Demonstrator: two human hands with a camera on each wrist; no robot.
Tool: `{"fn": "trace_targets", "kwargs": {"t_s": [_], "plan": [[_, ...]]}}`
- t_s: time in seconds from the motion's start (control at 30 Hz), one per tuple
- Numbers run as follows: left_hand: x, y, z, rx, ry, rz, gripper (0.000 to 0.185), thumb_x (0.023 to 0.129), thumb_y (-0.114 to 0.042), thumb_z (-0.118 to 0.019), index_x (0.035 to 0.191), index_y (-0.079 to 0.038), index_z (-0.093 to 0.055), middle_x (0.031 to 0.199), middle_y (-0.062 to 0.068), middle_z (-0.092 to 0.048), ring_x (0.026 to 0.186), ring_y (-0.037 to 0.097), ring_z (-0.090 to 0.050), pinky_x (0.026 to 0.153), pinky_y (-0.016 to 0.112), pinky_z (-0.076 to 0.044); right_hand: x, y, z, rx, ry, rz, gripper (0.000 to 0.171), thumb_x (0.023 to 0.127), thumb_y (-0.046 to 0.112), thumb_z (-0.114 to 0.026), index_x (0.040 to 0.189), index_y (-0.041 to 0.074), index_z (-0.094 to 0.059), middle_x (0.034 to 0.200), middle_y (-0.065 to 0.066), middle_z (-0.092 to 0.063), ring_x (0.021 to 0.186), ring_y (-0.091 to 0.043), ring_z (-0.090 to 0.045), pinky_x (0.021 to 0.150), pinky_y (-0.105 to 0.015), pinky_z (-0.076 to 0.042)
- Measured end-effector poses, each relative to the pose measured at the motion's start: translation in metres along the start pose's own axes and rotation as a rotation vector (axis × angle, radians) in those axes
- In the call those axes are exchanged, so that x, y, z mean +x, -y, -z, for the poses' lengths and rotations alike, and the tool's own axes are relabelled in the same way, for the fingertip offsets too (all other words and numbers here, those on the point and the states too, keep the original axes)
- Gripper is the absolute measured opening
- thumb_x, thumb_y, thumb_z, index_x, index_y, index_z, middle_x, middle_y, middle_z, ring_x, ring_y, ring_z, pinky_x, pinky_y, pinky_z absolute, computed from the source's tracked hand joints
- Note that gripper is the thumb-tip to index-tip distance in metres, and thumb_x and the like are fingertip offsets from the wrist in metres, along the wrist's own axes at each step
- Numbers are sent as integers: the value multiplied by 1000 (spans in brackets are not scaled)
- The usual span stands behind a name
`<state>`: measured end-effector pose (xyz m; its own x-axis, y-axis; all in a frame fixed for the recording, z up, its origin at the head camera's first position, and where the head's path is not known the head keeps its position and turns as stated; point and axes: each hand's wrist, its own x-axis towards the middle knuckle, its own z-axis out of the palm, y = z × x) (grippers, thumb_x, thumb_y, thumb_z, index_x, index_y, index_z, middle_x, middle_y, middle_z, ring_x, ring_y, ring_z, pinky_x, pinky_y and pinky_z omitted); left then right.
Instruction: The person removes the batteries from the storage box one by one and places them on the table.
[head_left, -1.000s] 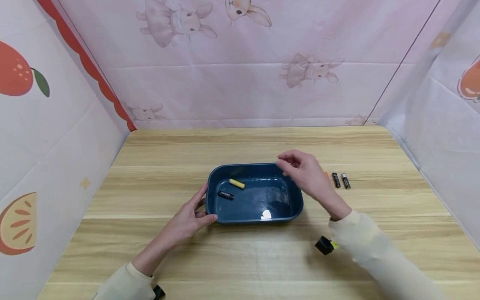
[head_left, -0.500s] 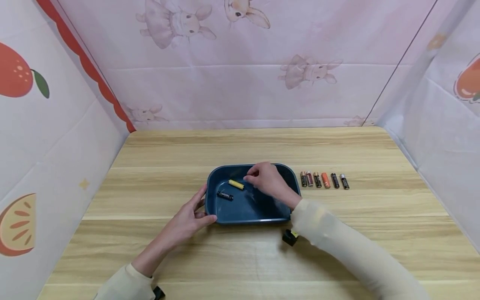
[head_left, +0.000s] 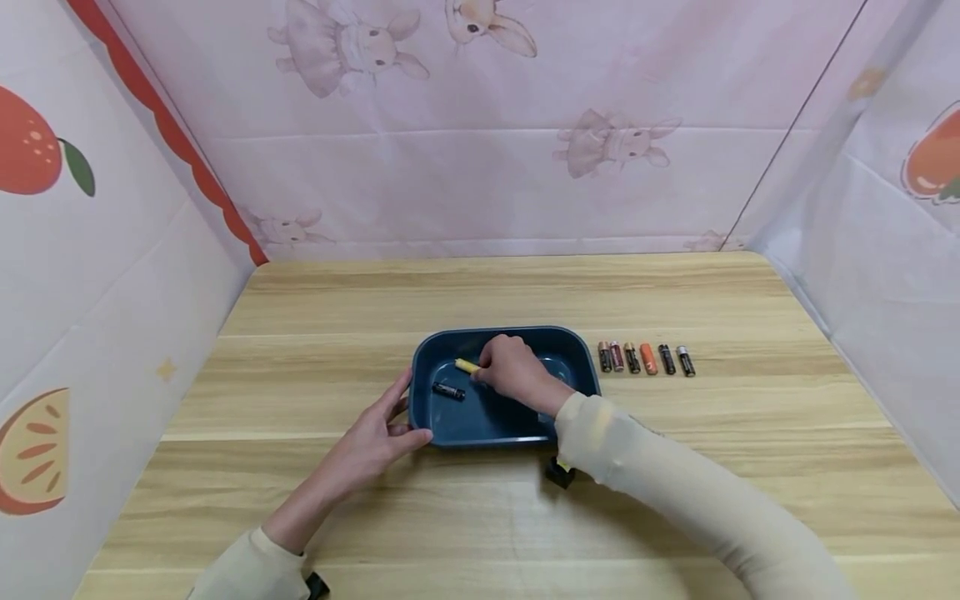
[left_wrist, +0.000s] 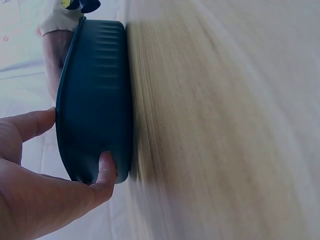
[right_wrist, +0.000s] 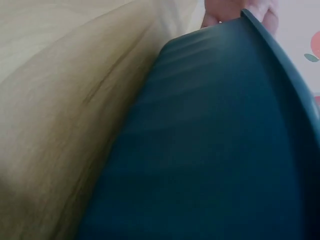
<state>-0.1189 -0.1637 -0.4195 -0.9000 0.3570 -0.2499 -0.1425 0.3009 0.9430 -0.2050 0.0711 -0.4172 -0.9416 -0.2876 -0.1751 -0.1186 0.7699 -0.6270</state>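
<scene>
A dark blue plastic tray (head_left: 487, 442) sits on the wooden table. My left hand (head_left: 371, 437) holds its left end, thumb at the near corner and fingers along the side; the left wrist view shows the fingertips against the tray wall (left_wrist: 95, 100). Inside the tray, my right hand (head_left: 519, 372) pinches the right end of a yellow battery (head_left: 465, 365), with fingertips partly hiding it. Just to the near left of that lies a black battery (head_left: 448, 391) on the tray floor. The right wrist view is filled mostly by the tray's outer wall (right_wrist: 215, 135).
Right of the tray, several batteries stand in a row on the table, among them an orange battery (head_left: 648, 359) and a black battery with a silver end (head_left: 686, 361) at the far right. Printed cloth walls (head_left: 465, 192) enclose the table's back and sides.
My right hand has come from above the tray's right rim leftward and down into the tray, and now grips the yellow battery. My left hand stays on the tray's left end.
</scene>
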Motion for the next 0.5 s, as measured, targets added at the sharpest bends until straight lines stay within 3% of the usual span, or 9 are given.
{"fn": "trace_targets", "kwargs": {"t_s": [0.3,0.5], "plan": [[0,0,0,4,-3,6,90,101,-7,-67,168,-18,-8,166,26,-23,133,43,-54,101,41,-53,-2,1,0,-60,15,-20,9,97,11,-73,90,5,-76,75,-3,-65,60,-15,-58,54,-24,-47],[0,-1,0,15,-4,-2,90,101,-8,-68,168,-17,-8,166,26,-22,134,43,-54,101,40,-53,-8,-4,6,87,14,-5,6,96,10,-72,92,6,-74,76,-3,-66,59,-15,-58,53,-24,-48]]}}
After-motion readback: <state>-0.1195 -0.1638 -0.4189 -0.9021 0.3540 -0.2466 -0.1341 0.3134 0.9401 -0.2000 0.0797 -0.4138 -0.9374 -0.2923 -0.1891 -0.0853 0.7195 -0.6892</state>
